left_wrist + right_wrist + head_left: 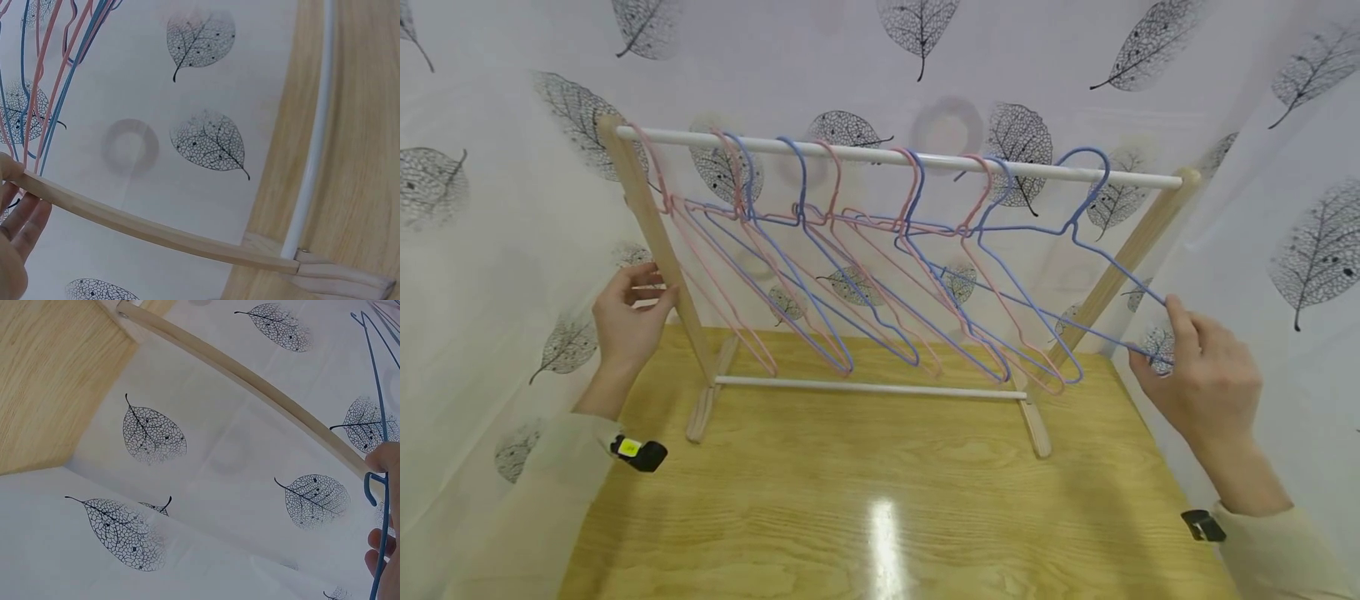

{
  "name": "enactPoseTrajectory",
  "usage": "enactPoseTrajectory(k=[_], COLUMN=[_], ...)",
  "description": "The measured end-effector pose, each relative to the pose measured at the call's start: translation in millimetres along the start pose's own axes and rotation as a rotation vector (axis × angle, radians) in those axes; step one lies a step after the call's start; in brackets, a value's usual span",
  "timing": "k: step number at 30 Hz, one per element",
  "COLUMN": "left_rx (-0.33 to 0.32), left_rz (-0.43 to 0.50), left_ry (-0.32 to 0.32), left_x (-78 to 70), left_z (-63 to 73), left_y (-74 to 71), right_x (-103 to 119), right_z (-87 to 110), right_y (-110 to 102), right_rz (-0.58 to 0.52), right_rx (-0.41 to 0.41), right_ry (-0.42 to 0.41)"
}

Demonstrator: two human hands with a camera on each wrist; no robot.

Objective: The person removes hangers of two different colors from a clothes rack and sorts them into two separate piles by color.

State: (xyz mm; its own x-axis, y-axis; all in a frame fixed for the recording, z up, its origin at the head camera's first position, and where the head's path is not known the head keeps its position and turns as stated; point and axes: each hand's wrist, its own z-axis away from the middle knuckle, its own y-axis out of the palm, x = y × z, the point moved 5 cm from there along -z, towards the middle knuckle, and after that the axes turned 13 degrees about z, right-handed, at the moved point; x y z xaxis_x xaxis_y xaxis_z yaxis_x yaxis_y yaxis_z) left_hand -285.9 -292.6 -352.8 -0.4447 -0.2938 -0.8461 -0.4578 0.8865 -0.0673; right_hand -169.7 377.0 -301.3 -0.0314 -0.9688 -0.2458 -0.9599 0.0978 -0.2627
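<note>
A small wooden clothes rack with a white rail [872, 153] stands on the table. Several pink hangers [664, 187] and blue hangers [804, 185] hang from it. My left hand [634, 312] grips the rack's left post [657, 242], thumb on one side and fingers on the other. At the opposite end, a blue hanger [1088, 201] has its hook arched over the rail. My right hand [1213, 379] pinches that hanger's outer corner, pulling it out at an angle to the others. In the right wrist view, a curved blue hook end [369, 490] shows beside the thumb.
The wood-grain table [805, 500] extends in front of the rack. A lower white bar [865, 387] joins the two wooden feet [1036, 427]. White sheeting with a dark leaf print [1022, 142] surrounds the table at the back and sides.
</note>
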Motion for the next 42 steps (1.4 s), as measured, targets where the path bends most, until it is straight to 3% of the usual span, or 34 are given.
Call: enactPoseTrajectory(k=[14,26,33,42], left_rx=[-0.009,-0.002,-0.002,-0.004], left_rz=[0.004,-0.017,-0.026,-0.024], left_ry=[-0.006,0.008,0.006,-0.001], left_x=[-0.7,-2.2,-2.2,-2.0], left_z=[1.0,2.9,3.8,3.2], left_y=[3.5,3.4,3.1,2.9], right_x=[-28,-36,-47,-59], right_z=[-2.4,3.3,24.9,65.3], right_y=[-24,-60,-69,-66], right_rz=[0.032,0.052,-0.007,0.056], right_rx=[0.025,-0.041,-0.005,0.064], right_ry=[0.033,0.061,0.117,0.042])
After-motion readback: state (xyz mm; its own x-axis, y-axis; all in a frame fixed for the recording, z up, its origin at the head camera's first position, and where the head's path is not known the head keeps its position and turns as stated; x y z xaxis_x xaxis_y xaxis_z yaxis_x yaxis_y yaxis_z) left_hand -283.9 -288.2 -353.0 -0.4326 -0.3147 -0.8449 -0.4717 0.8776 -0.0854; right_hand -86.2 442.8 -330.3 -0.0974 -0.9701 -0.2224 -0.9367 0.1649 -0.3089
